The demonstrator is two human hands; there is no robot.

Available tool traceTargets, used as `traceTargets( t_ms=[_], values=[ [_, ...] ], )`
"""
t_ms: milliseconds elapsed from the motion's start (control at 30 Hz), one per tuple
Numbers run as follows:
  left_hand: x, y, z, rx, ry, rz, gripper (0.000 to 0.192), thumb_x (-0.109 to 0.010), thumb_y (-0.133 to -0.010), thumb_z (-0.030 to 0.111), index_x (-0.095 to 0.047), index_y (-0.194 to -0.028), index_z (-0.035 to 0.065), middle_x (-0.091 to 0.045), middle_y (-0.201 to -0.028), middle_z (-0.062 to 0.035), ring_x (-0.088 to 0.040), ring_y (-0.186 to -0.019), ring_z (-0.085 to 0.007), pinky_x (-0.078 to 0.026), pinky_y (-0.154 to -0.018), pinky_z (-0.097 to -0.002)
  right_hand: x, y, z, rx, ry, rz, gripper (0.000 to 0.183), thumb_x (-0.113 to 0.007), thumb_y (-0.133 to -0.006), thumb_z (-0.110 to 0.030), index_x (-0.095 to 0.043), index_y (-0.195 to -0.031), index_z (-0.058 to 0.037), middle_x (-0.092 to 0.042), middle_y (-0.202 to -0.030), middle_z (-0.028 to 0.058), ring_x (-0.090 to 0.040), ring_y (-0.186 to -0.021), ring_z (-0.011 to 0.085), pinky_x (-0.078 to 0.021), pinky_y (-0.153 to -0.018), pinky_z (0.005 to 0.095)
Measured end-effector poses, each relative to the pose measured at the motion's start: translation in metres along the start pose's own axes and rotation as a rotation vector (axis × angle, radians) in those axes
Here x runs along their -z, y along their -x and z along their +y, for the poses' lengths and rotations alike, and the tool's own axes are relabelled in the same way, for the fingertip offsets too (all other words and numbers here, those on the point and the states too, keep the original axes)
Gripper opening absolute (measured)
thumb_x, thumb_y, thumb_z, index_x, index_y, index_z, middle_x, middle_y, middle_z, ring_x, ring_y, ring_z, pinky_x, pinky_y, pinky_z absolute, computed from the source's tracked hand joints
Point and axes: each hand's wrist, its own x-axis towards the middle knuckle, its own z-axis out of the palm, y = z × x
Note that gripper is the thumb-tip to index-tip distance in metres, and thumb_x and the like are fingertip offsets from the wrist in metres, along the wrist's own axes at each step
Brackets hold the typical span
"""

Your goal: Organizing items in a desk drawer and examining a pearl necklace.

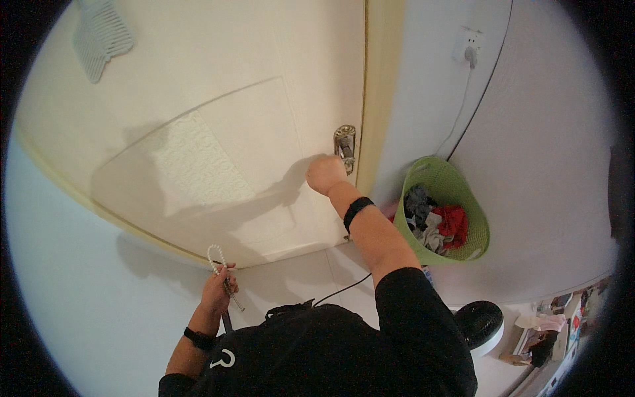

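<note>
My right hand (326, 174) is closed at the lever of the metal door handle (345, 138), and its fingers hide most of the lever. The cream panelled door (238, 44) stands in front of me and looks closed against its frame. Low on the left, my left hand (218, 290) holds a looped strand of white beads (217, 250). A darker strand or chain (237, 300) hangs from the same hand. Black bands circle both wrists.
A green plastic laundry basket (478, 223) with clothes stands right of the door. Above it, a plug sits in a wall socket (471, 42), its cord trailing down. A slotted plastic paddle (101, 42) hangs on the door. A dark-topped round object (478, 320) and a box of items (560, 342) lie lower right.
</note>
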Motion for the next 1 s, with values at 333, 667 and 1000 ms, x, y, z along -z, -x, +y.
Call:
traceTargets(
  t_ms=[333, 667, 1000],
  values=[
    [-0.042, -0.073, -0.003, 0.083, -0.110, -0.129, 0.026, -0.041, -0.086, 0.026, -0.045, -0.100, 0.0052, -0.044, -0.058, -0.0022, -0.042, -0.051, -0.0124, -0.037, -0.051, -0.0258, -0.047, -0.041, 0.028, -0.025, -0.023, 0.012, 0.026, -0.042, -0.074, -0.021, -0.062, -0.072, -0.0051, -0.060, -0.077, 0.0118, -0.057, -0.076, 0.0240, -0.0434, -0.066, 0.0349],
    [-0.039, -0.083, -0.028, 0.052, -0.171, -0.135, 0.026, -0.038, -0.087, 0.026, -0.046, -0.099, 0.0048, -0.042, -0.056, -0.0024, -0.041, -0.050, -0.0125, -0.037, -0.051, -0.0259, -0.071, -0.054, 0.038, -0.011, 0.000, -0.125, 0.018, -0.047, -0.073, -0.010, -0.060, -0.081, -0.0020, -0.058, -0.090, 0.0135, -0.056, -0.081, 0.0247, -0.0438, -0.071, 0.0335],
    [-0.072, -0.065, 0.021, 0.036, -0.208, -0.239, 0.031, -0.036, -0.087, 0.030, -0.045, -0.100, 0.0023, -0.047, -0.064, -0.0038, -0.047, -0.059, -0.0131, -0.041, -0.061, -0.0263, -0.058, -0.028, 0.019, -0.009, 0.052, 0.575, 0.026, -0.042, -0.078, -0.019, -0.055, -0.091, -0.0009, -0.056, -0.094, 0.0143, -0.054, -0.086, 0.0262, -0.0426, -0.072, 0.0346]
  ],
)
